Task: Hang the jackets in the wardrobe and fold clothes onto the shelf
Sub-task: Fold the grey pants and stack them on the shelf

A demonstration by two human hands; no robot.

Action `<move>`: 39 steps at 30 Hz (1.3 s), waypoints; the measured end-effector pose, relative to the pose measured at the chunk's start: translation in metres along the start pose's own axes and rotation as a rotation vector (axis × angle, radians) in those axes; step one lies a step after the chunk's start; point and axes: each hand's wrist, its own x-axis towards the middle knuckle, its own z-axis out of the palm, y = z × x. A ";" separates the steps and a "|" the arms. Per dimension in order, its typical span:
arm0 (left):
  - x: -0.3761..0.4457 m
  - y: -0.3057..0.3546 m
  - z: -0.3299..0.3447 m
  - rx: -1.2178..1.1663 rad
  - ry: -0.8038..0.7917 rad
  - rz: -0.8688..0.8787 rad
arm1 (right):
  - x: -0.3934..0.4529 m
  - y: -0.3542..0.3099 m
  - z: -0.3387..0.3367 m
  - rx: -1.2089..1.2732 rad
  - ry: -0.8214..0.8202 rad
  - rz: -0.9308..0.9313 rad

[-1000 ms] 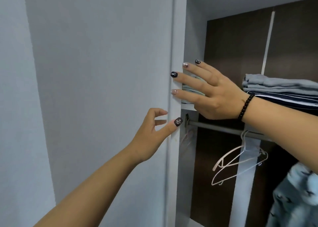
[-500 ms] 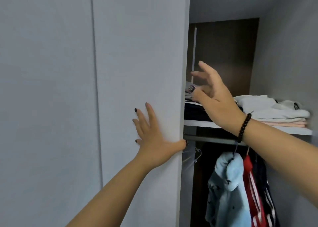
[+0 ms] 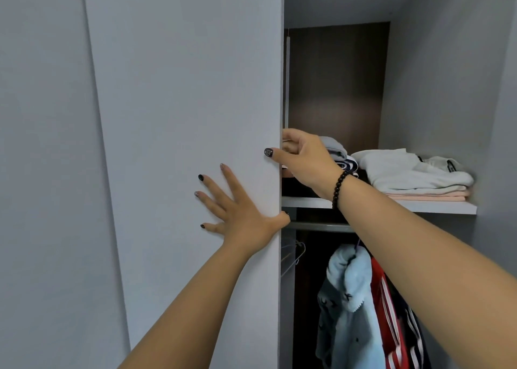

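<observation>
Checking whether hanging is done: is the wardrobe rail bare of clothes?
No: a pale blue fleecy jacket and a red striped garment hang from the grey metal rail.

The door (image 3: 195,116) hides the right hand (image 3: 305,161) fingers and part of the folded clothes (image 3: 340,158); the jackets (image 3: 349,312) (bottom edge) are cut off.

Pictured: 2 hands (image 3: 240,214) on 1 wardrobe door (image 3: 190,116), 1 shelf (image 3: 405,205) bearing 2 stacks of folded clothes (image 3: 414,175), 1 rail (image 3: 319,226), 2 hanging jackets (image 3: 349,312) and 1 bead bracelet (image 3: 340,185).
</observation>
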 end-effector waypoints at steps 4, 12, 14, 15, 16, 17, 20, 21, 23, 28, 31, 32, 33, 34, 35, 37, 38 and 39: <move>0.011 0.006 0.013 0.046 0.015 -0.037 | 0.012 0.013 -0.005 0.051 0.008 0.052; 0.031 0.009 0.034 0.093 0.049 -0.078 | 0.032 0.028 -0.014 0.114 -0.010 0.109; 0.036 0.009 0.039 0.096 0.054 -0.077 | 0.037 0.031 -0.016 0.119 -0.012 0.130; 0.037 0.008 0.041 0.097 0.055 -0.076 | 0.039 0.032 -0.016 0.121 -0.013 0.141; 0.039 0.008 0.043 0.101 0.055 -0.074 | 0.041 0.034 -0.017 0.124 -0.015 0.149; 0.041 0.006 0.044 0.107 0.055 -0.071 | 0.042 0.035 -0.017 0.126 -0.016 0.154; 0.042 0.001 0.047 0.128 0.055 -0.053 | 0.046 0.039 -0.019 0.129 -0.023 0.155; 0.042 0.000 0.047 0.131 0.053 -0.044 | 0.046 0.040 -0.019 0.138 -0.029 0.159; 0.043 -0.001 0.048 0.128 0.047 -0.031 | 0.047 0.041 -0.020 0.165 -0.042 0.175; 0.044 -0.001 0.047 0.144 0.045 -0.033 | 0.044 0.039 -0.018 0.172 -0.017 0.173; 0.041 0.001 0.042 0.171 0.016 -0.042 | 0.038 0.032 -0.010 0.149 0.052 0.197; 0.039 0.000 0.039 0.186 0.004 -0.040 | 0.035 0.029 -0.007 0.125 0.079 0.212; 0.038 -0.001 0.036 0.204 -0.008 -0.033 | 0.031 0.025 -0.004 0.090 0.100 0.229; 0.036 -0.003 0.032 0.222 -0.021 -0.021 | 0.027 0.020 -0.003 0.053 0.111 0.253; 0.035 -0.005 0.028 0.237 -0.033 -0.002 | 0.022 0.015 -0.003 0.021 0.111 0.285; 0.028 -0.011 0.019 0.248 -0.055 0.048 | 0.009 0.005 -0.007 -0.038 0.104 0.350; 0.023 -0.014 0.016 0.244 -0.071 0.069 | 0.003 -0.001 -0.011 -0.068 0.110 0.368; 0.017 -0.016 0.015 0.230 -0.098 0.074 | -0.004 -0.006 -0.016 -0.095 0.122 0.377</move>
